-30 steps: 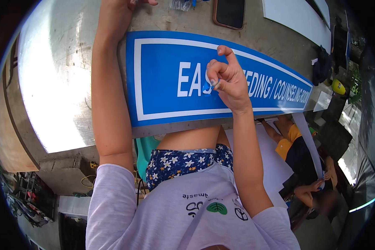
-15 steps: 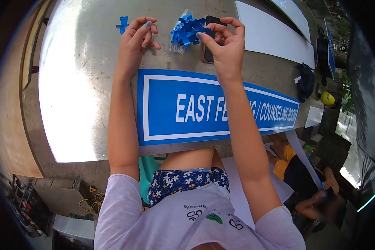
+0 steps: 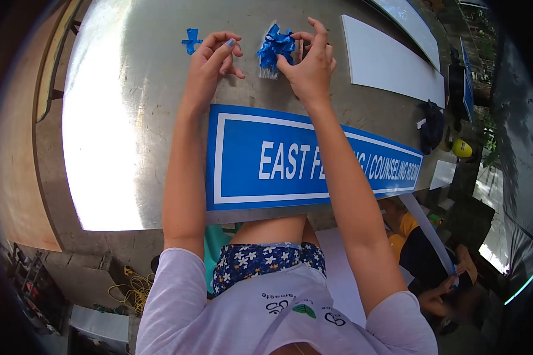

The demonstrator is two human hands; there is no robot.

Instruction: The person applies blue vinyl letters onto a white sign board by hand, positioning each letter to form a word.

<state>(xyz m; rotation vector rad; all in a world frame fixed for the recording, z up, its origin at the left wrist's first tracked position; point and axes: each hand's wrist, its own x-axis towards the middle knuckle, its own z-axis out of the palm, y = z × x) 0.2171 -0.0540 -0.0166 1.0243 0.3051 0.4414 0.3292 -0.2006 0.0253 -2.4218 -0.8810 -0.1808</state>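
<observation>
A bunch of crumpled blue strips lies over a clear plastic piece on the metal table. My right hand has its thumb and forefinger at the bunch's right edge, pinching it. My left hand hovers to the left with its fingers curled but apart and nothing between them. Just beyond it is a smaller blue scrap. Nearer my body lies a blue sign with white lettering and a white border, partly covered by my right forearm.
White panels lie at the upper right. A dark cloth bundle and a yellow object are at the right edge. Another person is low on the right. Yellow cord lies on the floor at lower left.
My right thumb and forefinger have closed in on the blue bunch. The whole view has shifted slightly, so the sign, bunch and left hand appear further right.
</observation>
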